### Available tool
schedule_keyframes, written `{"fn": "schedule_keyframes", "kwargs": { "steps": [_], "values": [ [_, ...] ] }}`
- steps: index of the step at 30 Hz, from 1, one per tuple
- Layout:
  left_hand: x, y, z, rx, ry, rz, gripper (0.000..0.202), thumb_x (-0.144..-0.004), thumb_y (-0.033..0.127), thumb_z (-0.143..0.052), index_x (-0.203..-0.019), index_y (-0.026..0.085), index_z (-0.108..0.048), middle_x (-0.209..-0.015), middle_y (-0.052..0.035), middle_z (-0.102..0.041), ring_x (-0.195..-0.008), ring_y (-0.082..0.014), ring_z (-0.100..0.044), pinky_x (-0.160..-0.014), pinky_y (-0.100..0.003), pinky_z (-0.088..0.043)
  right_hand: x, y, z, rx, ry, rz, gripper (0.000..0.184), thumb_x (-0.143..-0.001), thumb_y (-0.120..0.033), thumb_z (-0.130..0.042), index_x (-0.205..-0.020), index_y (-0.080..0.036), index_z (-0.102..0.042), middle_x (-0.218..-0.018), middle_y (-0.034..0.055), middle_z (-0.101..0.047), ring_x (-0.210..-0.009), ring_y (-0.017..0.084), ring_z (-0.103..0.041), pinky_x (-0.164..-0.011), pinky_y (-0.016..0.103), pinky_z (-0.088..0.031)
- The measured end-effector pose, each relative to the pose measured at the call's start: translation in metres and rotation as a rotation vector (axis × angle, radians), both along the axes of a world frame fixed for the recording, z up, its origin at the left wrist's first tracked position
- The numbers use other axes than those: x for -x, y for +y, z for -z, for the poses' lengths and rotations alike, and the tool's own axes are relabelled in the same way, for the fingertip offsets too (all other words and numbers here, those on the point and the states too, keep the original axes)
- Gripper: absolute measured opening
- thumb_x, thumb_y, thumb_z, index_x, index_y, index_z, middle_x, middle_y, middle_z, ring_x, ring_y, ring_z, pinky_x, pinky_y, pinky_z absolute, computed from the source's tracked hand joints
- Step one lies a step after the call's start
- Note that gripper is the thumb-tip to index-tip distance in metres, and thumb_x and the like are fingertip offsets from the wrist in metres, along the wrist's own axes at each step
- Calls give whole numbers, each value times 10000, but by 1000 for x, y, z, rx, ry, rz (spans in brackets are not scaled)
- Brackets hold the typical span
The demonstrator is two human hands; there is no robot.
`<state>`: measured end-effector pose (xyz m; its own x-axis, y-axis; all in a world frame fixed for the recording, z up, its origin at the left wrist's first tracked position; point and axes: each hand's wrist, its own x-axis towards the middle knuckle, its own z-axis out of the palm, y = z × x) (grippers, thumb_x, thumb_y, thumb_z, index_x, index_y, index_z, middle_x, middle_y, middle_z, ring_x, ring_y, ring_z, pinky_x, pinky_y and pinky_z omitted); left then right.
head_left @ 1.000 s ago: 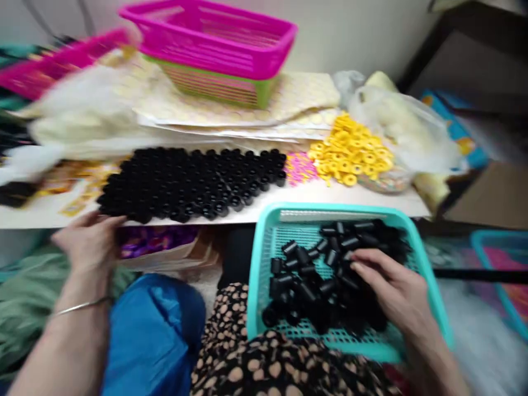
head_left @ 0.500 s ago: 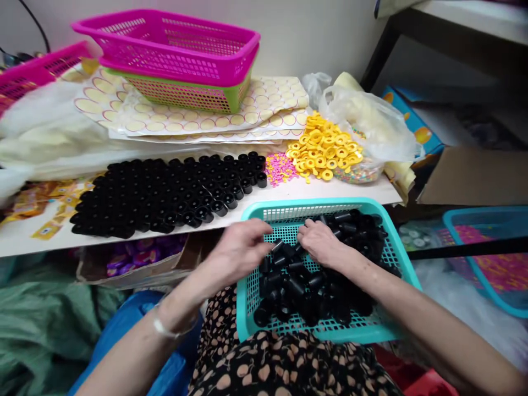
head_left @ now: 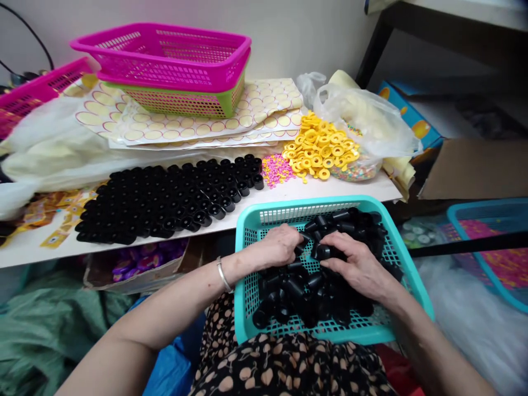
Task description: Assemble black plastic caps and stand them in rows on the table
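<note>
A turquoise basket rests on my lap, holding many loose black plastic cylinders. Over its far left part, my left hand is closed, with its fingertips on a black cylinder. To the right of it, my right hand has thumb and fingers closed around another black cylinder, whose round end faces left. On the white table in front, black cylinders stand upright, packed in rows.
Behind the rows lie yellow plastic rings, small pink and yellow pieces and sheets of round stickers. Pink baskets sit on a green one. A cardboard box is under the table; a blue basket stands right.
My left hand has moved right, deeper into the basket, onto a black cylinder. My right hand has shifted right and slightly nearer, and now grips a cylinder. The view has tilted slightly.
</note>
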<state>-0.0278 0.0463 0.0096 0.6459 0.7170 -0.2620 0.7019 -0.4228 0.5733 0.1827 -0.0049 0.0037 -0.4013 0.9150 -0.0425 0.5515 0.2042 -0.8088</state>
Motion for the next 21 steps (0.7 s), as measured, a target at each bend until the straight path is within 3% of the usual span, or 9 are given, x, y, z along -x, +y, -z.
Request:
{"fn": "schedule_keyframes", "kwargs": {
  "steps": [2, 4, 7, 11, 15, 21],
  "values": [
    [-8, -3, 5, -57, 95, 81, 200, -663, 67, -524, -815, 121, -642, -843, -119, -617, -871, -261, -567, -798, -380, -448, 1, -5, 2, -17, 11, 22, 203, -810, -212, -613, -1012, -232, -608, -982, 30, -600, -959, 213, -528, -871, 385, -420],
    [-15, -3, 8, -60, 142, 74, 187, -667, 56, -525, -806, 107, -640, -886, -146, -621, -898, -278, -566, -803, -398, -440, 1, -10, 2, -35, 53, 64, 228, -805, -225, -634, -1030, -234, -594, -986, 29, -593, -959, 209, -527, -861, 376, -424],
    [-18, -1, 5, -26, 147, 74, 183, -658, 50, -548, -807, 101, -641, -848, -125, -634, -822, -242, -577, -750, -358, -443, 1, -17, -2, -83, 122, 130, 244, -799, -231, -657, -1029, -236, -576, -975, 23, -580, -955, 200, -522, -857, 358, -419],
    [-12, 0, -7, 229, -76, -33, 213, -725, 228, -623, -915, 133, -641, -759, -33, -632, -674, -159, -551, -584, -252, -417, 0, -26, -8, -110, 157, 149, 233, -827, -197, -609, -1054, -234, -572, -993, 31, -540, -941, 188, -520, -819, 326, -429],
    [-8, -8, -15, 452, -386, -149, 326, -683, 300, -697, -972, 155, -657, -764, 3, -627, -686, -142, -547, -602, -233, -415, 0, -29, -11, -72, 220, 163, 258, -853, -184, -562, -1105, -238, -570, -1016, 42, -502, -914, 172, -524, -707, 278, -446],
    [-8, -12, -21, 361, -413, -132, 265, -660, 298, -730, -889, 166, -716, -761, 8, -603, -757, -159, -540, -689, -254, -403, 1, -29, -12, -112, 195, 138, 274, -860, -174, -551, -1125, -240, -574, -994, 41, -490, -905, 167, -516, -705, 281, -442]
  ]
}}
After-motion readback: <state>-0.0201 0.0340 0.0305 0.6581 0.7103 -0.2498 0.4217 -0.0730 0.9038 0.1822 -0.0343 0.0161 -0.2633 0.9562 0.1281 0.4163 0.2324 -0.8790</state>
